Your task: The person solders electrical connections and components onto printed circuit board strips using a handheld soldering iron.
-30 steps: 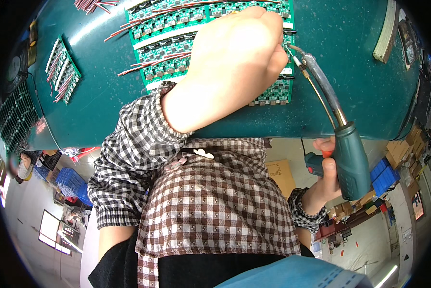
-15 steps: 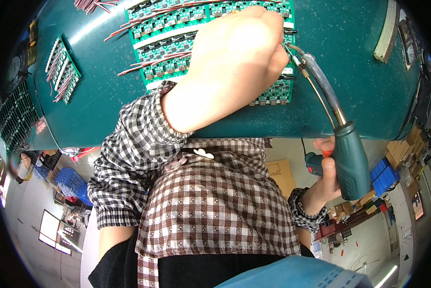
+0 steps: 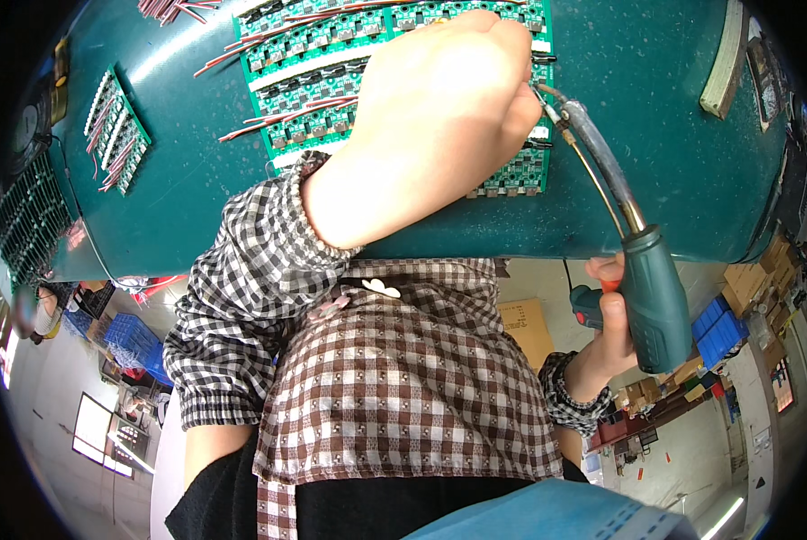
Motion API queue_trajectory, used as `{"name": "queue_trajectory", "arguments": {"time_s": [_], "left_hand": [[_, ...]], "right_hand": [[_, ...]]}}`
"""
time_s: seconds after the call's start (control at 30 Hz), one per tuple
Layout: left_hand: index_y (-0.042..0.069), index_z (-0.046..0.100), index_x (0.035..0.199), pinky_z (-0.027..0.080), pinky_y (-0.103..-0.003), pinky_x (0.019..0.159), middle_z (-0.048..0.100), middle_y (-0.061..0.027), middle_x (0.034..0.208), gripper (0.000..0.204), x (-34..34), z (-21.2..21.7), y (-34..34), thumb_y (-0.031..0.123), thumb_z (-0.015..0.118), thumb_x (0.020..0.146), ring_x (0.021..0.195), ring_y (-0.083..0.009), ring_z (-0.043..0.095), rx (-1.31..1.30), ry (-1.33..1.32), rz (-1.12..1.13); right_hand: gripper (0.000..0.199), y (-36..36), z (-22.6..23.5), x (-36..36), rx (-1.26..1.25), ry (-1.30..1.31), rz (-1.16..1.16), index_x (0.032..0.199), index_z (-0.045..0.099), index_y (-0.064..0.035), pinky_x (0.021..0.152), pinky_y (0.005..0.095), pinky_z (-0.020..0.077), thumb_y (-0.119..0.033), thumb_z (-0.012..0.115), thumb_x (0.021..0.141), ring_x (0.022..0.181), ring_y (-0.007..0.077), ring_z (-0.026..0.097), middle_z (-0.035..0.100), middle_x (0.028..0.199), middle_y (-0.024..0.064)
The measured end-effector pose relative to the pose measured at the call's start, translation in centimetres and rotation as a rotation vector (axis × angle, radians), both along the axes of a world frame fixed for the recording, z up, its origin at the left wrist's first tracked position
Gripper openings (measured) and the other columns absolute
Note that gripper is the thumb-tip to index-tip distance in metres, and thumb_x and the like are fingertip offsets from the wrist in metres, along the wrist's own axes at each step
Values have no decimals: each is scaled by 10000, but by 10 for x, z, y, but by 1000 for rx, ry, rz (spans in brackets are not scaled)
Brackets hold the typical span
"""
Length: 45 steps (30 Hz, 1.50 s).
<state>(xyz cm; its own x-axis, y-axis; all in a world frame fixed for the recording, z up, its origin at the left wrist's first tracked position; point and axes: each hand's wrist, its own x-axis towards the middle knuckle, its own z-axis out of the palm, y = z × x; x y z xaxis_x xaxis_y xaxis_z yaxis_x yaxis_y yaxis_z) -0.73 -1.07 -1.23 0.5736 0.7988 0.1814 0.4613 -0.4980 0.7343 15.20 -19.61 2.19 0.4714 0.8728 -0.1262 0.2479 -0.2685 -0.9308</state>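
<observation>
My left hand (image 3: 448,108) lies over a panel of green circuit boards (image 3: 286,135), its fingers curled in and their tips hidden behind the hand. I cannot make out what they pinch. My right hand (image 3: 609,333) is wrapped round the dark green handle of a soldering gun (image 3: 657,297). From the handle a bent metal barrel and a thin feed tube run up to the panel's right edge, where the tip is close beside my left hand's fingers. Red-and-white wires (image 3: 304,114) lie in rows across the panel and stick out at its left side.
A smaller wired board (image 3: 117,130) lies to the left on the green table (image 3: 188,207). At the far left top is a bundle of loose wires (image 3: 174,9). A pale bar (image 3: 724,63) lies at the right. Dark boards (image 3: 30,216) are stacked near the left rim.
The soldering gun's handle has shifted slightly left and up. My left hand stays almost still over the circuit boards.
</observation>
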Motion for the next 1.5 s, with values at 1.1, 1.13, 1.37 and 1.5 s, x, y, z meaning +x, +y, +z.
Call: {"name": "queue_trajectory", "arguments": {"time_s": [1.1, 1.13, 1.37, 1.5], "left_hand": [[48, 540, 688, 474, -362, 549, 533, -106, 649, 100, 3, -16, -9, 106, 616, 662, 610, -269, 572, 181, 47, 113], [48, 536, 687, 474, -359, 547, 531, -105, 650, 101, 3, -15, -9, 106, 616, 664, 609, -267, 572, 171, 43, 111], [43, 526, 684, 472, -357, 543, 520, -100, 642, 109, 3, -18, -11, 94, 619, 658, 599, -266, 565, 199, 7, 117], [42, 523, 681, 471, -356, 538, 517, -100, 639, 107, 4, -18, -11, 87, 616, 655, 592, -266, 562, 201, 2, 124]], "right_hand": [[477, -1, 0, -3, 25, -4, -44, 1045, 539, 118, 629, 363, 510, -256, 660, 776, 677, 272, 603, 576, 750, 151], [478, 0, 0, -4, 29, -5, -45, 1045, 539, 118, 628, 362, 509, -257, 660, 775, 675, 270, 603, 577, 750, 150], [479, 1, -1, -4, 39, -15, -33, 1039, 539, 122, 623, 358, 506, -257, 662, 773, 669, 267, 604, 581, 744, 150], [474, 1, -1, -3, 44, -30, -6, 1035, 540, 122, 622, 358, 507, -255, 660, 775, 666, 266, 605, 582, 738, 149]]}}
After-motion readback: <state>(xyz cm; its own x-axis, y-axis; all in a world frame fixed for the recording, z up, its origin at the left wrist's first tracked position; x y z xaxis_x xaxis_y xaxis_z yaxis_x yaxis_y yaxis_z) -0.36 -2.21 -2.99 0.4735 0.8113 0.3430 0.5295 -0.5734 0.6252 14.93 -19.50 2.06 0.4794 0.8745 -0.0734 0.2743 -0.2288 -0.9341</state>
